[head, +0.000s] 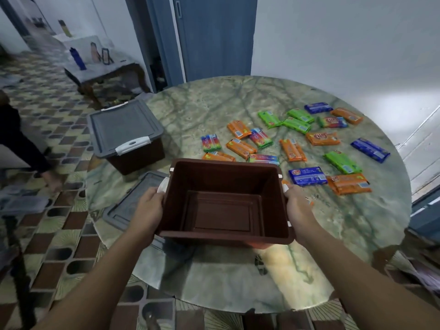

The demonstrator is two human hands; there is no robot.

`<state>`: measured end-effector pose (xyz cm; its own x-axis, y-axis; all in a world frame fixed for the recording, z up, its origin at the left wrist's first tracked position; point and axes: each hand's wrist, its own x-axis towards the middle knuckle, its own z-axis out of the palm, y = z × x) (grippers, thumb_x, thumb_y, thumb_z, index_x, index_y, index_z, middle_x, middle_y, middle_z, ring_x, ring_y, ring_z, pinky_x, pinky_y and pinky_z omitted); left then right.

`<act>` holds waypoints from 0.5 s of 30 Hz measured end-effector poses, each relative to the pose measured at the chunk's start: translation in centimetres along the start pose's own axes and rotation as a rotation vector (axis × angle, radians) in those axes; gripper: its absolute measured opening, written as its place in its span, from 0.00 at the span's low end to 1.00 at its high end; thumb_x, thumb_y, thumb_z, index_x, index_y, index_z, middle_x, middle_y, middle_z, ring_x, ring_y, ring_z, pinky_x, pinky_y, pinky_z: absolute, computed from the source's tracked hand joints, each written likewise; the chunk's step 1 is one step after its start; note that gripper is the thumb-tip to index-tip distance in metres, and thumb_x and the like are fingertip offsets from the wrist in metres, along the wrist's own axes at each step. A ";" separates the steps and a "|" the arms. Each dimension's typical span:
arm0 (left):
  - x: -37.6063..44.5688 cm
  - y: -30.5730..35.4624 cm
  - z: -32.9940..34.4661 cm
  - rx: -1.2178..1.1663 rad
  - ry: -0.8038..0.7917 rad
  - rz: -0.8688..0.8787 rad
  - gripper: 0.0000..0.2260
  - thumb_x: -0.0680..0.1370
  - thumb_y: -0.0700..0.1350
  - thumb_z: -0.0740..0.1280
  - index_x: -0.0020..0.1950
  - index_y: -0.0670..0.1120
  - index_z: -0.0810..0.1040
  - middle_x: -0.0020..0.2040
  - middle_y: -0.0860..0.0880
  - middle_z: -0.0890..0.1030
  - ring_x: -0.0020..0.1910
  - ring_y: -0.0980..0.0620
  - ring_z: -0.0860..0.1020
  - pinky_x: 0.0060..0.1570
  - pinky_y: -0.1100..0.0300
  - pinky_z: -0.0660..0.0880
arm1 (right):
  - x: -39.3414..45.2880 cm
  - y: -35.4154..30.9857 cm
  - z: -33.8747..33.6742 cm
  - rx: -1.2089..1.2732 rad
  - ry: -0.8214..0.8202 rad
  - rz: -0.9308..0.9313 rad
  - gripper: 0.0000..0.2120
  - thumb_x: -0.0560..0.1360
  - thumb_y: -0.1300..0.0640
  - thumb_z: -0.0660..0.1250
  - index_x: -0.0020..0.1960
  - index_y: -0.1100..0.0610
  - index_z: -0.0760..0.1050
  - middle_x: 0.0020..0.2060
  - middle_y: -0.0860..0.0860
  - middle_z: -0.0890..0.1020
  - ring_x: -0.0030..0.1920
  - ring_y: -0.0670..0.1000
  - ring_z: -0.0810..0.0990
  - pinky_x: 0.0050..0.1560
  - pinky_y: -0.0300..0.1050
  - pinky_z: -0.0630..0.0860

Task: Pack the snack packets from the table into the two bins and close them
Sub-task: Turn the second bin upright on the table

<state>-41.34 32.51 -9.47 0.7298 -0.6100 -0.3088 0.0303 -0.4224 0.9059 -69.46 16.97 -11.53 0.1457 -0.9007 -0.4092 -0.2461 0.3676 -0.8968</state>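
Left hand [148, 206] and right hand [297, 206] clamped on empty brown bin [223, 210], probably just above desk [214, 103]; snack packets [292, 139] beyond, nearer right hand.

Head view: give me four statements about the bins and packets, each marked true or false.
1. The open brown bin holds no packets. True.
2. Only one hand holds that bin. False: the left hand and the right hand each grip a side.
3. The second bin has its grey lid on. True.
4. All snack packets lie stacked in one pile. False: they lie spread over the table.
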 end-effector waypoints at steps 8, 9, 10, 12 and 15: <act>-0.5 2.8 0.6 0.481 0.239 0.251 0.23 0.80 0.46 0.65 0.75 0.47 0.66 0.71 0.38 0.62 0.70 0.38 0.62 0.70 0.44 0.62 | 1.2 0.7 -2.1 -0.010 -0.072 0.039 0.12 0.81 0.48 0.56 0.46 0.51 0.75 0.46 0.52 0.81 0.49 0.53 0.79 0.51 0.53 0.73; -1.0 3.8 1.3 0.538 0.283 0.350 0.24 0.79 0.46 0.66 0.74 0.46 0.66 0.70 0.38 0.62 0.70 0.38 0.61 0.70 0.45 0.61 | 1.3 0.7 -2.7 -0.006 -0.076 0.038 0.15 0.82 0.47 0.56 0.47 0.52 0.77 0.42 0.51 0.82 0.45 0.52 0.79 0.48 0.51 0.73; -1.4 5.0 2.3 0.581 0.297 0.437 0.23 0.79 0.46 0.67 0.73 0.46 0.67 0.68 0.38 0.63 0.68 0.38 0.61 0.69 0.47 0.61 | 1.6 0.8 -3.4 -0.003 -0.081 0.035 0.16 0.82 0.48 0.56 0.48 0.54 0.79 0.37 0.51 0.82 0.40 0.52 0.78 0.44 0.49 0.73; -2.0 7.4 4.9 0.629 0.238 0.567 0.20 0.79 0.47 0.67 0.70 0.47 0.71 0.65 0.40 0.65 0.65 0.40 0.63 0.65 0.52 0.62 | 2.4 0.9 -4.7 -0.022 -0.056 0.029 0.15 0.80 0.48 0.59 0.51 0.54 0.82 0.34 0.53 0.78 0.35 0.52 0.75 0.41 0.48 0.71; -3.3 10.6 11.0 0.638 -0.023 0.753 0.12 0.80 0.48 0.65 0.63 0.48 0.75 0.59 0.46 0.72 0.61 0.45 0.70 0.58 0.55 0.68 | 4.0 1.5 -7.0 -0.107 0.014 -0.039 0.12 0.80 0.49 0.63 0.47 0.51 0.83 0.38 0.54 0.78 0.36 0.52 0.75 0.42 0.51 0.73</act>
<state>-50.92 22.70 -2.01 0.3940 -0.8778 0.2726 -0.8154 -0.1968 0.5444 -75.97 12.29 -13.31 0.1437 -0.9172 -0.3716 -0.3420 0.3064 -0.8884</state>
